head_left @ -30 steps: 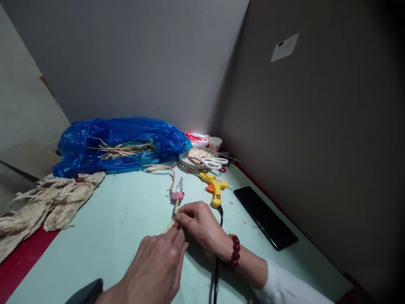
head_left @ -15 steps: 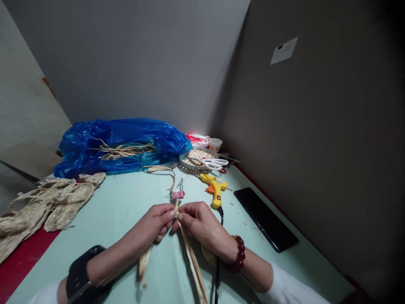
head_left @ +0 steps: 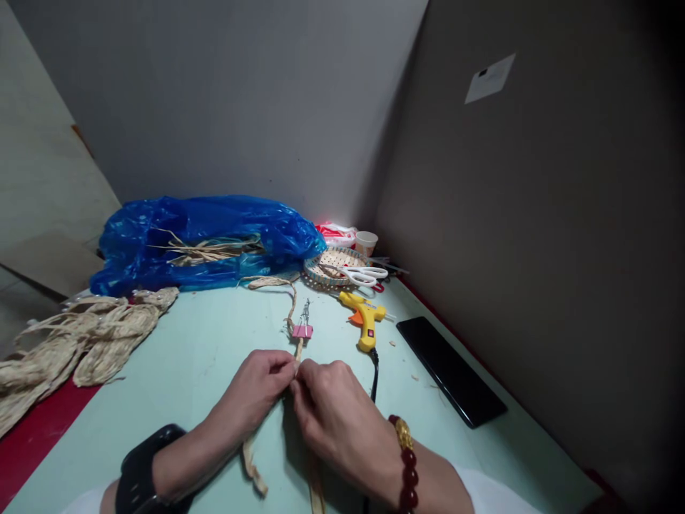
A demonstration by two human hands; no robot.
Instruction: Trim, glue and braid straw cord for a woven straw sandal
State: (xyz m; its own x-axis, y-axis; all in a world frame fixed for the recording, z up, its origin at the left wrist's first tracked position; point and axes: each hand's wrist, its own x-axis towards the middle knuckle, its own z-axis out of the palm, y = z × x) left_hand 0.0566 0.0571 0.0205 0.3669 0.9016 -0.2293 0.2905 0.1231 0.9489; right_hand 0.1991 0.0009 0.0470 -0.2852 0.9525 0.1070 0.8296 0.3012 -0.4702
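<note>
A pale braid of dried plant fibre (head_left: 299, 348) runs toward me from under a pink binder clip (head_left: 302, 331). My left hand (head_left: 260, 389) pinches the braid's near end from the left, fingers closed. Pressed against it from the right, my right hand (head_left: 335, 403) is closed on the same strands, its back turned up and hiding the fingertips. One loose strand (head_left: 251, 467) hangs below my left wrist, its tip curled. Another flat strand (head_left: 316, 485) trails down beneath my right hand. Beyond the clip, the thin braided cord (head_left: 292, 303) curves back across the table.
Right of my hands lie a yellow glue gun (head_left: 367, 325) with a black cord and a black phone (head_left: 452, 371). Behind are a woven basket (head_left: 321, 275), white-handled scissors (head_left: 369, 275), a paper cup (head_left: 366, 243) and a blue plastic bag (head_left: 214, 214) of fibres. Braided pieces (head_left: 115, 343) lie left.
My right hand has rolled over, its back now facing up, and the bracelet has turned with it. The loose strand by my left wrist has swung slightly right.
</note>
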